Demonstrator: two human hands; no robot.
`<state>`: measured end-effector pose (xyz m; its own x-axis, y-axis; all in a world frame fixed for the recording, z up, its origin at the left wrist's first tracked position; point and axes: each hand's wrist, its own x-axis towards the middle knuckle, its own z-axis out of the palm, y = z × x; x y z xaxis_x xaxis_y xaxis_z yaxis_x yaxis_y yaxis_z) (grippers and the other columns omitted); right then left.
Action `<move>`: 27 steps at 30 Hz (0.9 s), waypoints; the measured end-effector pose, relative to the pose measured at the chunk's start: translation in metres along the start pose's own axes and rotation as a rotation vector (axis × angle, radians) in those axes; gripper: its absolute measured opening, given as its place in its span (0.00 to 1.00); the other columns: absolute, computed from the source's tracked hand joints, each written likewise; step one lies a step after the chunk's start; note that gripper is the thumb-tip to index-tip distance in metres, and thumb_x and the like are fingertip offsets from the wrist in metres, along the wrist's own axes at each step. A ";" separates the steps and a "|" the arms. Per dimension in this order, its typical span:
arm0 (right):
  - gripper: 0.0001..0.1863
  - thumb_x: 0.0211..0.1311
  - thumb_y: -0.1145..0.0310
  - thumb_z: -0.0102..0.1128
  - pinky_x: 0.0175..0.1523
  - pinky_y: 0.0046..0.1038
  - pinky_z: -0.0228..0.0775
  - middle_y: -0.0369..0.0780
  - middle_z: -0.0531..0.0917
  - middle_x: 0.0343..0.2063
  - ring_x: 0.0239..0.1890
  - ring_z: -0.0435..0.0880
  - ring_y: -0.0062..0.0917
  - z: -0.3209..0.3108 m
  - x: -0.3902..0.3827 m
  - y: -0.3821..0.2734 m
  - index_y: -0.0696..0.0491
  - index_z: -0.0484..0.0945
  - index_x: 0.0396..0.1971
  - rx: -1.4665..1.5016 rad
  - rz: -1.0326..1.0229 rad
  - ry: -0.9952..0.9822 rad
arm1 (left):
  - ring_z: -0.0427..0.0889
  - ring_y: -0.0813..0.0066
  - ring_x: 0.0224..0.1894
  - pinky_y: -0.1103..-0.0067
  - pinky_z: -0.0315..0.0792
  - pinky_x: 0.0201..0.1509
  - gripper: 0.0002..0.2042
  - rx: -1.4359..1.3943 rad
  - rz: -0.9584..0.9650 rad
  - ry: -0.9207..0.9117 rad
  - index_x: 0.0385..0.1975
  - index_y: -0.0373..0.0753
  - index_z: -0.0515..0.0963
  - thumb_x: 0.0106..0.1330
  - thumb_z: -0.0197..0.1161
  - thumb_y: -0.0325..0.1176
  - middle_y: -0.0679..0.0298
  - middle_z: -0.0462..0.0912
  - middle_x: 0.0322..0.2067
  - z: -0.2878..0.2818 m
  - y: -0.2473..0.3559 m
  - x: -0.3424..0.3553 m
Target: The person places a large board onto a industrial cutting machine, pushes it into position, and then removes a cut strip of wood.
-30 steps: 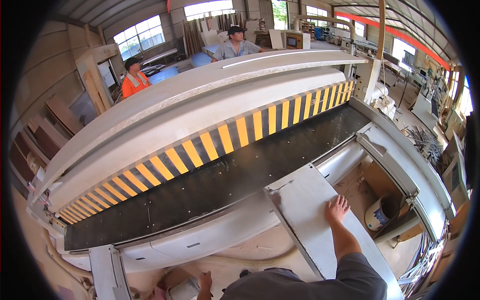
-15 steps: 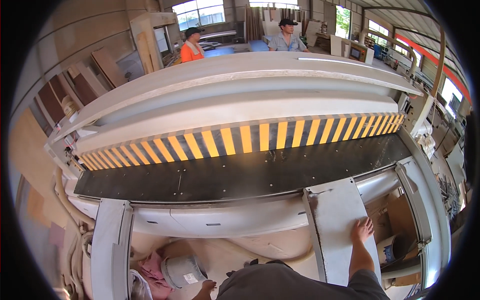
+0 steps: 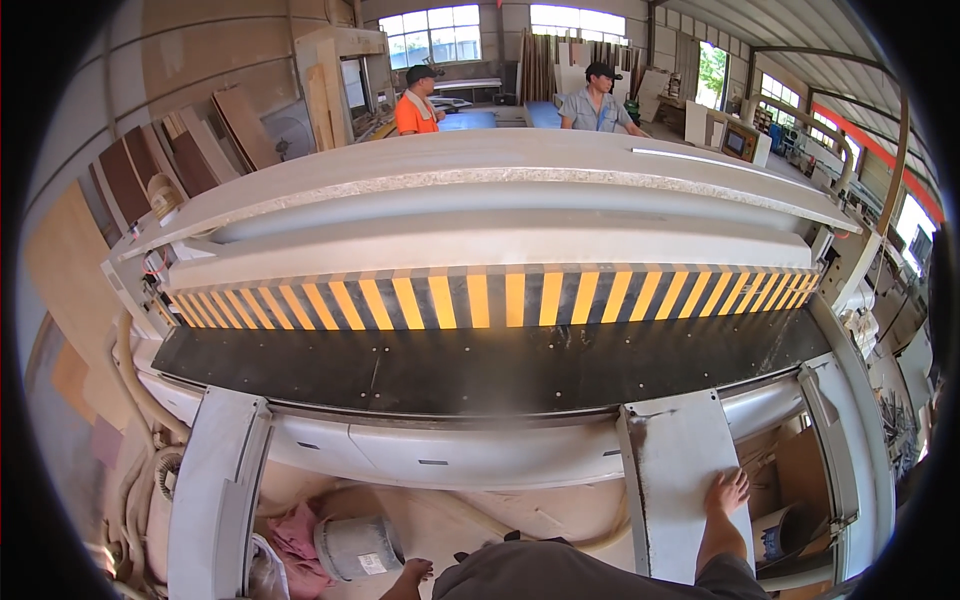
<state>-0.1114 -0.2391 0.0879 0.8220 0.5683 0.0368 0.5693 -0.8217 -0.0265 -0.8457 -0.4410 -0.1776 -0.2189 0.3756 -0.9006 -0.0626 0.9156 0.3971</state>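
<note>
My right hand (image 3: 727,492) rests with spread fingers on a pale grey support panel (image 3: 672,440) jutting toward me from a long machine. My left hand (image 3: 418,568) hangs low beside my dark clothing, fingers loosely bent and apparently empty, near a grey bucket (image 3: 350,548) and pink cloth (image 3: 298,545) beneath the machine. Across the machine runs a black bed (image 3: 480,365) dotted with small holes or fasteners, backed by a yellow-and-black striped guard (image 3: 515,298) under a long pale beam (image 3: 480,240) and top board (image 3: 470,150).
Behind the machine stand a person in orange (image 3: 416,115) and a person in grey (image 3: 592,110). A second grey support (image 3: 202,480) is at left, beside hoses (image 3: 130,420) and leaning boards (image 3: 190,160). A control screen (image 3: 740,145) stands at back right; a rail (image 3: 830,440) runs at near right.
My view has swung left to face the machine squarely, so it shifts rightward and levels in the picture. My right hand stays on the panel; my left stays low.
</note>
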 end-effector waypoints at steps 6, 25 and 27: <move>0.37 0.76 0.43 0.42 0.79 0.48 0.41 0.39 0.60 0.76 0.79 0.53 0.35 -0.007 -0.002 -0.005 0.47 0.56 0.77 -0.006 0.013 0.001 | 0.87 0.63 0.33 0.65 0.76 0.35 0.14 0.024 0.000 -0.011 0.49 0.39 0.80 0.71 0.63 0.41 0.59 0.88 0.38 0.006 0.023 0.008; 0.36 0.76 0.45 0.43 0.80 0.48 0.40 0.39 0.60 0.76 0.78 0.54 0.34 -0.003 0.001 -0.003 0.48 0.56 0.76 0.001 0.011 0.006 | 0.48 0.41 0.78 0.55 0.45 0.80 0.38 0.463 1.111 1.007 0.74 0.33 0.57 0.69 0.62 0.46 0.43 0.53 0.75 -0.004 0.405 -0.100; 0.36 0.76 0.46 0.43 0.79 0.48 0.41 0.39 0.60 0.76 0.78 0.53 0.34 -0.004 0.002 -0.006 0.49 0.56 0.76 0.008 0.001 0.004 | 0.45 0.41 0.79 0.54 0.42 0.81 0.39 0.479 1.107 0.969 0.75 0.34 0.56 0.71 0.59 0.50 0.44 0.51 0.76 0.008 0.423 -0.097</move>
<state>-0.1133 -0.2331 0.0918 0.8226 0.5671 0.0405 0.5684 -0.8220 -0.0341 -0.8436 -0.0888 0.0760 -0.4813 0.8134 0.3267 0.8173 0.2816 0.5028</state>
